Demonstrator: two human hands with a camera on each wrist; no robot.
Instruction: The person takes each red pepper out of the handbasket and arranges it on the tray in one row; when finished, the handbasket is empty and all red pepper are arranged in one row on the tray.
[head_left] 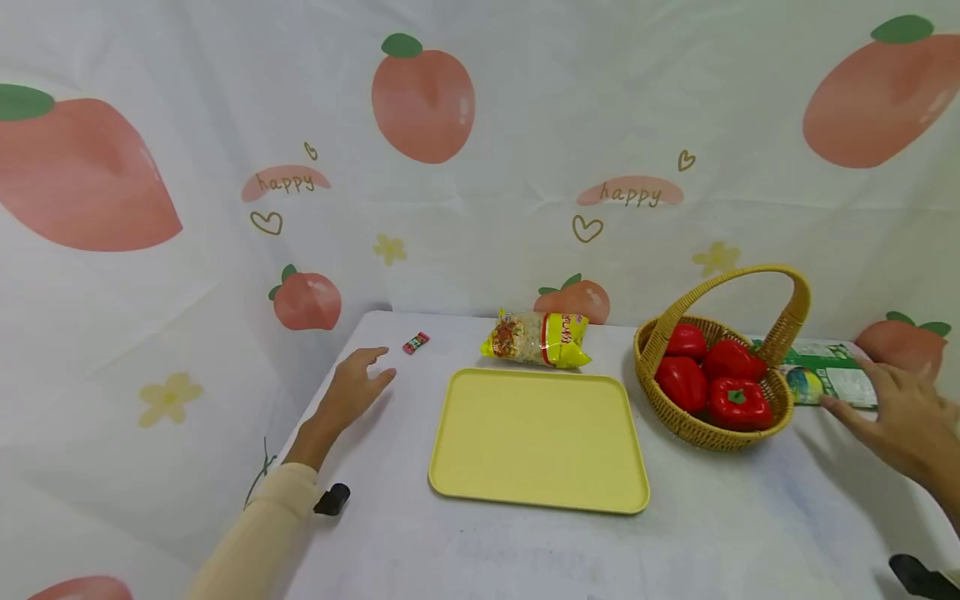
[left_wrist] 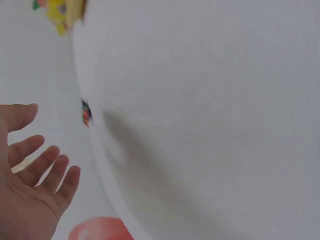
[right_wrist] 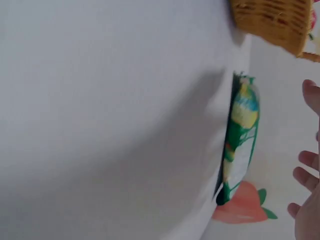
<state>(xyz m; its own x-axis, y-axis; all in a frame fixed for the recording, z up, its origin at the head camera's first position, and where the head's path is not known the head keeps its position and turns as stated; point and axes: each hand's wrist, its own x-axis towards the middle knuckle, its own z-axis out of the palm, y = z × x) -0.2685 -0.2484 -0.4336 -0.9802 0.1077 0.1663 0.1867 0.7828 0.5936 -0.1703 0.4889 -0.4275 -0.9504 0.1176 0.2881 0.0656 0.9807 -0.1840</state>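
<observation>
My left hand [head_left: 356, 390] hovers over the left side of the table, fingers spread and holding nothing. Just beyond its fingertips lies a small red wrapped packet [head_left: 416, 342]. In the left wrist view the palm and loosely bent fingers of the left hand [left_wrist: 37, 175] show. At the far right my right hand [head_left: 903, 417] is held above the table, its fingers apart and nothing in them. Nearest to it is a green and white package [head_left: 828, 375], partly behind the basket; the right wrist view shows this package [right_wrist: 241, 140] lying flat, apart from the fingers.
A yellow tray [head_left: 538, 440] lies mid-table. Behind it sits a yellow, partly clear food bag [head_left: 537, 339]. A wicker basket [head_left: 705, 435] with a tall handle holds several red bell peppers [head_left: 738, 403]. A white cloth printed with fruit [head_left: 480, 225] hangs behind the table.
</observation>
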